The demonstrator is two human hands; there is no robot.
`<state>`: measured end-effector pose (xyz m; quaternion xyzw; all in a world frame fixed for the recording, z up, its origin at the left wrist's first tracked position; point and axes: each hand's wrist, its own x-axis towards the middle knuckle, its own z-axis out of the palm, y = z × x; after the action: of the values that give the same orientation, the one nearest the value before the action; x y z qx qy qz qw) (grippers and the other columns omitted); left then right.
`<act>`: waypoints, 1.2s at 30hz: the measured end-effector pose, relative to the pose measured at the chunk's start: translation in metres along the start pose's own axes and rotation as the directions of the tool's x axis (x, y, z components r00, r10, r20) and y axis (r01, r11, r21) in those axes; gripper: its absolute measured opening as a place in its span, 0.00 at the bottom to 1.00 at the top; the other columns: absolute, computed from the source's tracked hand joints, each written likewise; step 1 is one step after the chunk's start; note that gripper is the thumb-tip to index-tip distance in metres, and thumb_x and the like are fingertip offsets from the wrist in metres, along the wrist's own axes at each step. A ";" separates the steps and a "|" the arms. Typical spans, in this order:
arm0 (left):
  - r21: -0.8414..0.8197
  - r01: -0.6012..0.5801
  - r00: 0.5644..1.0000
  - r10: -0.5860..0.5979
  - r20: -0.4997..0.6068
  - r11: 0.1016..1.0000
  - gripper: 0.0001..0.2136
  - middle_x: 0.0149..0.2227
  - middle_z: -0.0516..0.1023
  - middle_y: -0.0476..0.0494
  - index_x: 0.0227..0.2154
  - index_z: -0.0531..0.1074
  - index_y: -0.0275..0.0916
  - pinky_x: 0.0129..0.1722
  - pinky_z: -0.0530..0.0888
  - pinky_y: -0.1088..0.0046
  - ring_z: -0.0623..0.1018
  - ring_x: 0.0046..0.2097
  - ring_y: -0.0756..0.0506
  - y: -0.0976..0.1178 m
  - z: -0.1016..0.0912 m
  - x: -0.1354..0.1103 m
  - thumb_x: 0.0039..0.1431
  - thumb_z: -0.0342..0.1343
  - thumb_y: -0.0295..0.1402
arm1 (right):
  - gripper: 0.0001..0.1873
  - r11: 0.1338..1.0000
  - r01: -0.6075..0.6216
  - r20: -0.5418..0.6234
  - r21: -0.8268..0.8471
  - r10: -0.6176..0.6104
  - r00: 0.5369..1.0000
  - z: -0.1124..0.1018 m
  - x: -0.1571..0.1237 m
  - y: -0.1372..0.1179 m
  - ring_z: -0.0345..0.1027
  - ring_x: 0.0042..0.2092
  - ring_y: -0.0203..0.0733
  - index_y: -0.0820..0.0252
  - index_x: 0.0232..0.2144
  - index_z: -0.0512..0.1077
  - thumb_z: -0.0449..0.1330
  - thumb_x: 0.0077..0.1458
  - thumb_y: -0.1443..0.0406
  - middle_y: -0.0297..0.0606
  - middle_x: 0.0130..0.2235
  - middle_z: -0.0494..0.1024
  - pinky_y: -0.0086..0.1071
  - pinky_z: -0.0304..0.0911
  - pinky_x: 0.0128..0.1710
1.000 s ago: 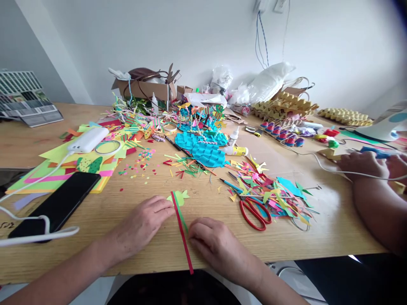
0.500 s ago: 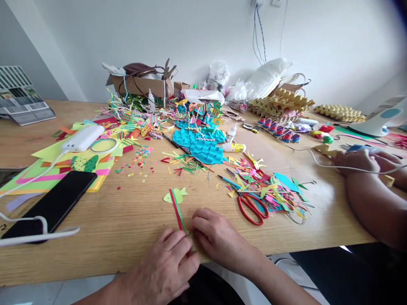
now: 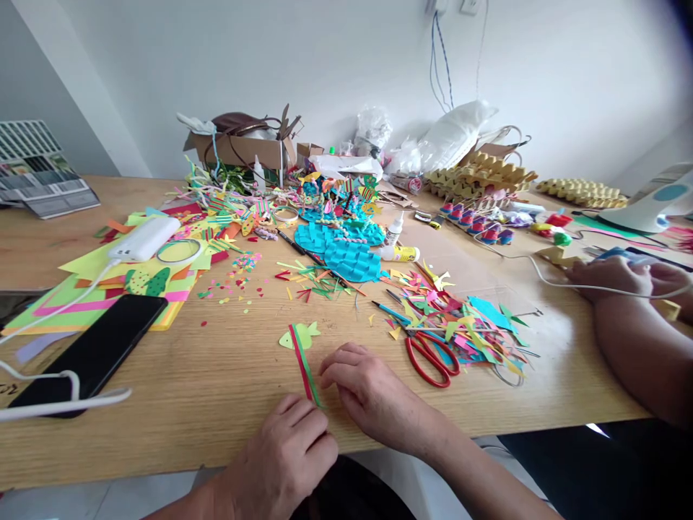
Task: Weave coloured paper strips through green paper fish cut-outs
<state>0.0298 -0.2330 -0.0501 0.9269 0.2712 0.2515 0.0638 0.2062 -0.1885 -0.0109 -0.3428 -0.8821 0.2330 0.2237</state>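
A light green paper fish (image 3: 286, 338) lies flat on the table in front of me. Across its body run a red paper strip (image 3: 304, 372) and a green paper strip (image 3: 311, 375), side by side, pointing down toward my hands. My left hand (image 3: 286, 451) is closed at the lower end of the strips; its fingertips are hidden beneath it. Just right of the green strip, my right hand (image 3: 368, 386) rests with bent fingers a little apart, holding nothing visible. Red-handled scissors (image 3: 430, 361) lie to the right, partly under paper scraps (image 3: 460, 325).
A black phone (image 3: 89, 354), white power bank (image 3: 145, 238) and coloured paper sheets (image 3: 37, 307) lie left. Blue folded paper (image 3: 351, 260), glue bottles (image 3: 399, 253) and egg cartons (image 3: 479, 177) stand farther back. Another person's arm (image 3: 633, 347) reaches in at the right.
My right hand has drawn slightly up and away from the green strip, its fingers loosening. More of the strips' lower ends shows now. My left hand has shifted slightly.
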 end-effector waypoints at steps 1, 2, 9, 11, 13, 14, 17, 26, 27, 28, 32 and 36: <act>-0.029 0.020 1.000 -0.020 -0.014 0.999 0.11 0.27 0.68 0.48 0.24 0.66 0.38 0.31 0.65 0.71 0.66 0.30 0.48 0.000 -0.003 0.001 0.61 0.43 0.26 | 0.18 1.000 -0.008 -0.018 0.021 0.008 1.000 -0.001 0.000 0.001 0.64 0.40 0.38 0.60 0.30 0.70 0.48 0.43 0.81 0.37 0.35 0.74 0.32 0.59 0.42; -0.057 0.046 0.998 -0.047 -0.029 0.997 0.12 0.27 0.68 0.48 0.24 0.66 0.38 0.31 0.65 0.72 0.66 0.30 0.48 -0.001 -0.007 0.002 0.61 0.43 0.26 | 0.18 0.998 -0.021 -0.048 0.051 0.023 0.999 -0.003 0.001 0.001 0.65 0.40 0.38 0.61 0.29 0.70 0.47 0.42 0.81 0.37 0.36 0.74 0.31 0.59 0.42; -0.239 0.140 0.971 -0.180 -0.155 0.961 0.08 0.26 0.69 0.50 0.28 0.68 0.38 0.29 0.67 0.79 0.70 0.29 0.52 -0.018 -0.040 0.016 0.61 0.47 0.25 | 0.15 0.933 -0.178 -0.190 0.312 0.245 0.951 -0.017 0.015 -0.004 0.68 0.35 0.33 0.61 0.28 0.70 0.48 0.46 0.79 0.34 0.31 0.75 0.26 0.61 0.37; -0.273 0.149 0.963 -0.202 -0.177 0.950 0.06 0.26 0.69 0.50 0.28 0.68 0.38 0.30 0.68 0.80 0.71 0.30 0.52 -0.026 -0.046 0.021 0.59 0.49 0.24 | 0.14 0.911 -0.240 -0.098 0.335 0.287 0.953 -0.012 0.022 -0.004 0.67 0.33 0.33 0.62 0.31 0.71 0.49 0.47 0.79 0.33 0.30 0.74 0.25 0.61 0.34; -0.289 0.163 0.956 -0.223 -0.189 0.943 0.06 0.27 0.70 0.51 0.28 0.68 0.38 0.31 0.68 0.80 0.71 0.31 0.52 -0.033 -0.050 0.027 0.58 0.50 0.23 | 0.14 0.908 -0.258 0.003 0.330 0.272 0.962 -0.006 0.028 -0.003 0.66 0.31 0.31 0.62 0.32 0.71 0.51 0.46 0.78 0.32 0.29 0.73 0.23 0.59 0.31; -0.296 0.173 0.952 -0.236 -0.194 0.940 0.06 0.27 0.70 0.51 0.28 0.68 0.38 0.31 0.68 0.80 0.71 0.31 0.52 -0.036 -0.052 0.029 0.57 0.50 0.22 | 0.13 0.913 -0.258 0.036 0.316 0.260 0.965 -0.003 0.030 -0.003 0.64 0.30 0.31 0.62 0.32 0.70 0.53 0.45 0.78 0.31 0.29 0.72 0.22 0.58 0.30; -0.324 0.217 0.938 -0.289 -0.192 0.921 0.06 0.27 0.70 0.51 0.26 0.68 0.37 0.30 0.68 0.79 0.72 0.31 0.52 -0.044 -0.055 0.037 0.56 0.50 0.22 | 0.08 0.938 -0.238 0.061 0.253 0.230 0.971 0.005 0.036 -0.001 0.59 0.27 0.29 0.62 0.28 0.70 0.57 0.44 0.76 0.28 0.26 0.66 0.21 0.54 0.26; -0.371 0.326 0.911 -0.394 -0.122 0.870 0.07 0.26 0.70 0.50 0.23 0.68 0.37 0.31 0.67 0.76 0.71 0.30 0.50 -0.057 -0.055 0.050 0.54 0.50 0.24 | 0.09 0.978 -0.135 -0.038 0.159 0.143 0.989 0.013 0.037 -0.001 0.58 0.29 0.31 0.63 0.23 0.66 0.54 0.44 0.79 0.31 0.27 0.65 0.23 0.53 0.29; -0.376 0.330 0.909 -0.399 -0.119 0.866 0.07 0.26 0.70 0.50 0.23 0.68 0.37 0.31 0.67 0.76 0.71 0.30 0.50 -0.058 -0.056 0.051 0.54 0.50 0.24 | 0.09 0.975 -0.152 -0.021 0.162 0.158 0.987 0.011 0.036 -0.003 0.59 0.30 0.32 0.63 0.24 0.66 0.54 0.43 0.79 0.32 0.28 0.65 0.23 0.54 0.29; -0.379 0.330 0.909 -0.400 -0.120 0.865 0.06 0.25 0.70 0.50 0.23 0.68 0.37 0.31 0.67 0.76 0.71 0.30 0.51 -0.059 -0.056 0.052 0.54 0.50 0.24 | 0.08 0.971 -0.169 0.002 0.168 0.172 0.985 0.009 0.036 -0.005 0.59 0.30 0.32 0.63 0.25 0.66 0.55 0.43 0.78 0.33 0.29 0.66 0.23 0.54 0.29; -0.375 0.321 0.910 -0.393 -0.132 0.870 0.06 0.25 0.70 0.51 0.23 0.68 0.37 0.30 0.67 0.77 0.71 0.30 0.51 -0.060 -0.057 0.058 0.53 0.50 0.24 | 0.06 0.960 -0.202 0.036 0.192 0.199 0.979 0.004 0.036 -0.008 0.60 0.31 0.32 0.62 0.26 0.67 0.59 0.44 0.74 0.33 0.31 0.67 0.24 0.55 0.30; -0.372 0.320 0.914 -0.388 -0.121 0.871 0.05 0.26 0.71 0.51 0.26 0.69 0.37 0.31 0.68 0.78 0.72 0.30 0.51 -0.060 -0.059 0.062 0.54 0.50 0.26 | 0.08 0.965 -0.191 -0.058 0.177 0.204 0.977 0.011 0.039 -0.001 0.61 0.29 0.32 0.62 0.21 0.68 0.57 0.47 0.76 0.31 0.25 0.68 0.24 0.54 0.29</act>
<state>0.0169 -0.1506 0.0121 0.8068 0.3938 0.3671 0.2436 0.1732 -0.1641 -0.0099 -0.4170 -0.8113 0.3158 0.2610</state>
